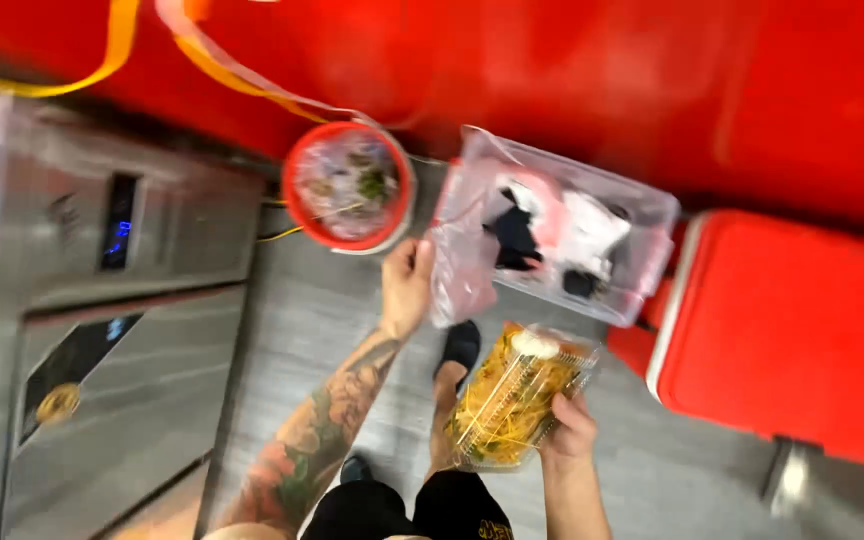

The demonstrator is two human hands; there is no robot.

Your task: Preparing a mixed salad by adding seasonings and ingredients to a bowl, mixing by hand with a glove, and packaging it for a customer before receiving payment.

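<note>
Closest to the camera, the right hand (572, 432) has its grip wrapped under a clear clamshell box (520, 395) of yellow noodles, fingers pressed around its near end, the box tilted over the grey floor (312, 320). The left hand (407, 280) pinches the edge of a clear plastic bag (462, 265) that lines a clear bin (592, 235) holding black and white scraps. Carried one-handed at that slant, the box could slip or pop open and spill. Just beside the left hand stands a round red bucket (349, 185) with a liner; to the right is a red cooler (792, 340), and to the left a steel cabinet (102, 330) with a small blue display.
</note>
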